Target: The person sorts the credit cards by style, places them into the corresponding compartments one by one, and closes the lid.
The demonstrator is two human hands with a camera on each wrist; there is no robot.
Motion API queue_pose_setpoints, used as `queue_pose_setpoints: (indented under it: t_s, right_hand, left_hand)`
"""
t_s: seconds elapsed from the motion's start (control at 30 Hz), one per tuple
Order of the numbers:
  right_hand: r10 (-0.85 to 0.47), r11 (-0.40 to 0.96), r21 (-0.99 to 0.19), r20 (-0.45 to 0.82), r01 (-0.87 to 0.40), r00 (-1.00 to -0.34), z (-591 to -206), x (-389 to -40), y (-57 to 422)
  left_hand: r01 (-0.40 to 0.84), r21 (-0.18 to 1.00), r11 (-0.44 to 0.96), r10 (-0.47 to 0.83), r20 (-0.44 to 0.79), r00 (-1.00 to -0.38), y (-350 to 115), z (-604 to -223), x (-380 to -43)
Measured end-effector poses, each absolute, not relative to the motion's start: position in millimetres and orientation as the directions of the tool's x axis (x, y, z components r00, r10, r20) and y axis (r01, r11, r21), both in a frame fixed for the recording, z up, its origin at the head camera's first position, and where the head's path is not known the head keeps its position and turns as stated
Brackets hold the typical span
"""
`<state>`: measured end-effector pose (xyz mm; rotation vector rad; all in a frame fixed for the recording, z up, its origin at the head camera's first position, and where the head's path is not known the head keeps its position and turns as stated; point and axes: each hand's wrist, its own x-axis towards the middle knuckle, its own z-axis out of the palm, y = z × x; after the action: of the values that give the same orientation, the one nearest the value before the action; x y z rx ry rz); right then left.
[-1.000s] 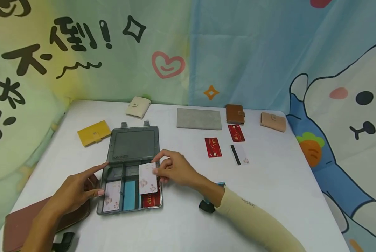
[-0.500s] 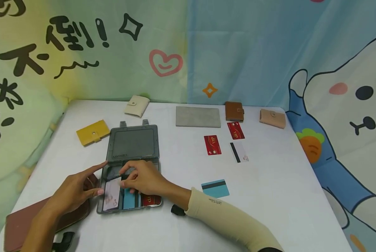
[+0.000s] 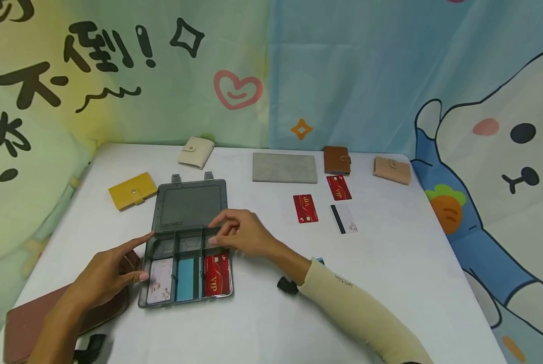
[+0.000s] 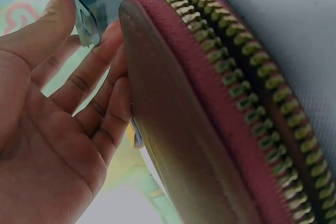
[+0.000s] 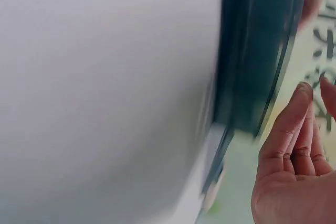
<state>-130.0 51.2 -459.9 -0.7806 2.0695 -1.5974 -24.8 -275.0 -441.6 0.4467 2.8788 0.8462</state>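
Observation:
A dark translucent case [image 3: 189,205] lies with its lid folded back. Its front compartments hold a white floral card [image 3: 161,281], a blue card with a dark stripe [image 3: 186,279] and a red VIP card [image 3: 217,274]. The left hand [image 3: 105,277] touches the case's left side, thumb on the wall and extended index finger near the hinge. In the left wrist view, the case's corner sits between thumb and fingers. The right hand [image 3: 244,232] hovers over the rear right compartment with bent fingers and no card visible; the right wrist view shows thumb and fingertips slightly apart.
A brown zip wallet [image 3: 62,313] lies under the left forearm. Two red cards [image 3: 305,209] and a striped white card [image 3: 344,219] lie right; the sleeve mostly hides a blue card [image 3: 320,261]. Yellow, cream, brown and tan wallets and a grey rectangular piece [image 3: 284,168] stand farther back.
The right hand carried a white floral card left over the case, released it into the front left compartment and moved back right. The red VIP card is uncovered. The left hand stayed put.

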Motion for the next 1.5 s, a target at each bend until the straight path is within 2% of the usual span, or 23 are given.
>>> queue_pose_setpoints:
  t_s: [0.23,0.47,0.63,0.8,1.0,1.1,1.33,1.5]
  right_hand:
    - [-0.455,0.292,-0.952,-0.059,-0.086,-0.888,-466,-170,117]
    - [-0.327,0.447,-0.894,-0.144,-0.019,-0.934,-472,-203,189]
    - [-0.157,0.574,-0.819,-0.146,0.030,-0.977,-474,-223,236]
    - [0.023,0.591,-0.796,-0.143,0.129,-0.989,-471,-236,272]
    - [0.180,0.615,-0.746,-0.185,0.257,-0.966,-474,-243,295]
    - [0.203,0.644,-0.714,-0.185,0.273,-0.962,-477,-246,299]
    - [0.119,0.757,-0.637,-0.087,0.147,-0.989,-483,-252,295]
    - [0.069,0.772,-0.618,-0.150,0.149,-0.986,-477,-250,293]
  left_hand:
    - [0.258,0.547,0.796,0.311,-0.004,-0.950,-275,-442,-24]
    - [0.250,0.551,0.796,0.309,-0.015,-0.951,-276,-442,-23]
    - [0.274,0.554,0.786,0.321,0.013,-0.947,-275,-444,-23]
    - [0.283,0.554,0.783,0.325,0.024,-0.945,-275,-445,-23]
    - [0.253,0.554,0.793,0.309,-0.009,-0.951,-275,-443,-24]
    - [0.247,0.553,0.795,0.306,-0.014,-0.952,-275,-442,-24]
    - [0.241,0.555,0.796,0.302,-0.020,-0.953,-274,-442,-24]
    - [0.242,0.552,0.798,0.302,-0.018,-0.953,-274,-442,-23]
